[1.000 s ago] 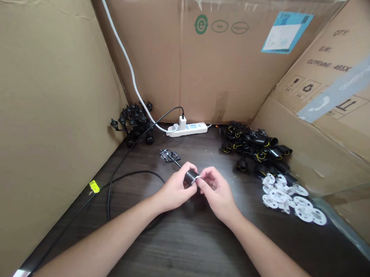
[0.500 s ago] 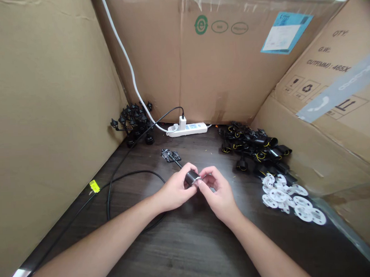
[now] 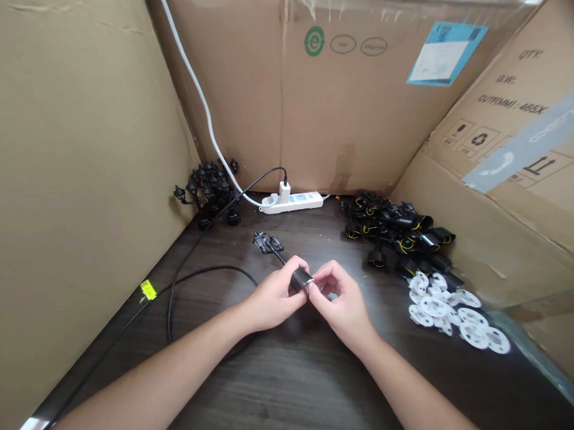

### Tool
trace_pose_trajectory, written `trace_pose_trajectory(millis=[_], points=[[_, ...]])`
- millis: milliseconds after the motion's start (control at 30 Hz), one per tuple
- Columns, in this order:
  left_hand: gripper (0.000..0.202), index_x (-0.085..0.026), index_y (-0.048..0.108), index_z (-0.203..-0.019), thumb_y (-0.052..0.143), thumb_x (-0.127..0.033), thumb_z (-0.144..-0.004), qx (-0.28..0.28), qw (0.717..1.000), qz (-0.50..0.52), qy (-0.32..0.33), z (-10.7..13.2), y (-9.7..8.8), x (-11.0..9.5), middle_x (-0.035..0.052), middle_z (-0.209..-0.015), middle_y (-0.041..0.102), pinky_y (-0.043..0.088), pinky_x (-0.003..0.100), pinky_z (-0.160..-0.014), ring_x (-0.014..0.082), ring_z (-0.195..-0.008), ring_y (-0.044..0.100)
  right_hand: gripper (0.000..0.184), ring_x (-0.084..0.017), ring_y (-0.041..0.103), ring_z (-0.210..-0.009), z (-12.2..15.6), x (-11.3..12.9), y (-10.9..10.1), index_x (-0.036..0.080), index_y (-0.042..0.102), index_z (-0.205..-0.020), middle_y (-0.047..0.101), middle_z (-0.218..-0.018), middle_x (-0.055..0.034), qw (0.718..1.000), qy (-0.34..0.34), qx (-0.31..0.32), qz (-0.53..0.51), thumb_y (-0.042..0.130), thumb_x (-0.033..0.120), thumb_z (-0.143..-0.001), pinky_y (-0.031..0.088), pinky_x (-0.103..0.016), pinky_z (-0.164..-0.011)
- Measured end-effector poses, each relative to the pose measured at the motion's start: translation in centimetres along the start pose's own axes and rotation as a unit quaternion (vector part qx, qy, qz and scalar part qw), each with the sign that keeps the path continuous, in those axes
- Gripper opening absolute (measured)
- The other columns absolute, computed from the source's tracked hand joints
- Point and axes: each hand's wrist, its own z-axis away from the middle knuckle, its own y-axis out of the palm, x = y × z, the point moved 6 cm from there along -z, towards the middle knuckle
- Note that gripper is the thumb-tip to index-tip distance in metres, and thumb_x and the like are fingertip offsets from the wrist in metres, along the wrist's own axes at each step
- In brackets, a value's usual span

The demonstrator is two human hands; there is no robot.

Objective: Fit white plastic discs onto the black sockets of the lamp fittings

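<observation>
Two hands meet above a dark wooden table (image 3: 280, 393), barely shifted from a moment ago: the left hand (image 3: 271, 299) curls closed around a small black cylinder (image 3: 299, 280), while the right hand (image 3: 344, 300) pinches its pale, silvery end between thumb and fingertips.

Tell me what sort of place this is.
Probably a makeshift assembly bench: a dark table walled in by cardboard boxes, with piles of black fittings and white discs laid out, and a power strip.
</observation>
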Motion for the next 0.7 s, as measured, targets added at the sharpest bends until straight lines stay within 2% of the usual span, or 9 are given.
trace_pose_trajectory(millis=[333, 533, 700], points=[[0.019, -0.022, 0.047, -0.104, 0.058, -0.025, -0.088, -0.010, 1.000, -0.006, -0.011, -0.02, 0.04, 0.08, -0.0041, -0.083, 0.052, 0.038, 0.024, -0.068, 0.0130, -0.073, 0.048, 0.013, -0.014, 0.056, -0.056, 0.17, -0.53, 0.48, 0.023, 0.055, -0.080, 0.059, -0.071, 0.0019, 1.000, 0.008, 0.002, -0.005, 0.068, 0.022, -0.078, 0.043, -0.023, -0.047], [0.019, -0.022, 0.048, -0.104, 0.059, -0.026, -0.089, -0.038, 0.999, -0.010, 0.001, -0.08, -0.19, 0.07, -0.0046, -0.081, 0.052, 0.039, 0.024, -0.067, 0.0120, -0.070, 0.048, 0.008, -0.015, 0.059, -0.060, 0.15, -0.37, 0.00, 0.022, 0.060, -0.080, 0.064, -0.076, -0.0008, 1.000, -0.009, -0.011, 0.008, 0.068, 0.024, -0.082, 0.046, -0.025, -0.053], [0.019, -0.022, 0.047, -0.104, 0.060, -0.026, -0.089, -0.049, 0.999, 0.002, 0.005, -0.04, -0.29, 0.04, -0.0047, -0.080, 0.054, 0.039, 0.023, -0.064, 0.0115, -0.068, 0.048, 0.018, -0.015, 0.060, -0.059, 0.02, -0.87, 0.14, 0.020, 0.061, -0.079, 0.065, -0.073, -0.0009, 0.997, 0.045, 0.008, -0.065, 0.072, 0.033, -0.084, 0.049, -0.026, -0.056]])
